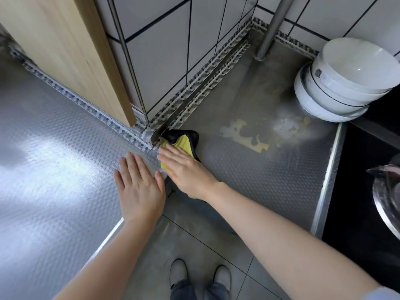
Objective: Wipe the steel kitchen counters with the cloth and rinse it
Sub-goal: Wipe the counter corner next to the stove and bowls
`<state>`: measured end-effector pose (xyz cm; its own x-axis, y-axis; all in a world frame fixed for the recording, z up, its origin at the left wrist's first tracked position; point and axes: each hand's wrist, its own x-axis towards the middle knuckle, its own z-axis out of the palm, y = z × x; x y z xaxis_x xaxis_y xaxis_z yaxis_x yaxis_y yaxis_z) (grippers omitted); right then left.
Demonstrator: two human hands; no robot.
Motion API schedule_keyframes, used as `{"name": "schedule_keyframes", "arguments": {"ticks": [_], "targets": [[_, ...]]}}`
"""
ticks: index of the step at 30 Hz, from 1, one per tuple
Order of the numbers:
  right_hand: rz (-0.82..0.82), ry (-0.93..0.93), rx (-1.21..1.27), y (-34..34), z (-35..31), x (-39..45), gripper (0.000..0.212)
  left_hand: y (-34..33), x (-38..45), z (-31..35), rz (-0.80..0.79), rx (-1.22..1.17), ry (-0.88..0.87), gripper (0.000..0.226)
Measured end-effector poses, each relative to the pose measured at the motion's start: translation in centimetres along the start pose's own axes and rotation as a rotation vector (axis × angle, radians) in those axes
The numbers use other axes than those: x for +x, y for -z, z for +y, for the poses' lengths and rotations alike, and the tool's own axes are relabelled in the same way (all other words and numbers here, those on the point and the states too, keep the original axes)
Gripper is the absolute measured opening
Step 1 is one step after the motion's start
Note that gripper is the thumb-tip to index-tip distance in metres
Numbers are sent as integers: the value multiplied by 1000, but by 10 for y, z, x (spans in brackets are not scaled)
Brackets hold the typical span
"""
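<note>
Yellow cloth (180, 148) flat under open right hand (186, 169), gripping nothing; left hand (139, 187) open, flat on steel counter (54, 169) beside it.

Pressed the right hand (186, 169) flat, fingers extended, on a yellow cloth (179, 146) with a black edge, at the inner corner where two embossed steel counters (259, 169) met. Laid the left hand (139, 187) palm down, fingers spread, on the left counter just beside the right hand. Showed a yellowish patchy stain (249, 135) on the right counter beyond the cloth. Stacked white bowls (342, 83) stood at the far right, near a steel pole (272, 27). Leaned a wooden board (60, 48) against the tiled wall (173, 50)
</note>
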<state>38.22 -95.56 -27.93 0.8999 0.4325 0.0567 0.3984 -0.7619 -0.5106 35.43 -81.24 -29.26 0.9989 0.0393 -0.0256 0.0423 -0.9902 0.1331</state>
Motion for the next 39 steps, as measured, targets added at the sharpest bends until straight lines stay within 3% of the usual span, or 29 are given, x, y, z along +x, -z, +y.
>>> {"name": "schedule_keyframes", "arguments": {"ticks": [5,9,12,15,17,19,23,25,30,34,36,39], "targets": [[-65,-3,-188,7,26,-11,47,2,-2,0,25,12,15,69],[0,-272,-270,34,71,-22,52,1,-1,1,17,15,30,68],[40,-541,-365,58,102,-32,70,0,-2,3,-4,31,63,67],[45,-699,-391,57,98,-37,79,4,1,14,-25,1,152,68],[20,-575,-375,50,87,-50,69,7,9,32,-19,-84,278,72],[-48,-321,-325,49,85,-71,61,10,20,59,-24,-171,420,77],[-191,35,-270,61,105,-88,60,5,40,100,9,-264,645,82],[-193,58,-307,71,125,-75,61,0,47,113,43,-264,732,85],[-150,-94,-411,98,172,-21,63,-12,59,124,111,-205,836,87],[-107,-339,-343,83,147,13,67,-20,63,124,127,-159,861,89],[-56,-259,-307,64,121,4,65,-24,62,122,146,-142,857,90],[-93,43,-330,60,120,-14,57,-29,65,120,178,-130,857,91]]}}
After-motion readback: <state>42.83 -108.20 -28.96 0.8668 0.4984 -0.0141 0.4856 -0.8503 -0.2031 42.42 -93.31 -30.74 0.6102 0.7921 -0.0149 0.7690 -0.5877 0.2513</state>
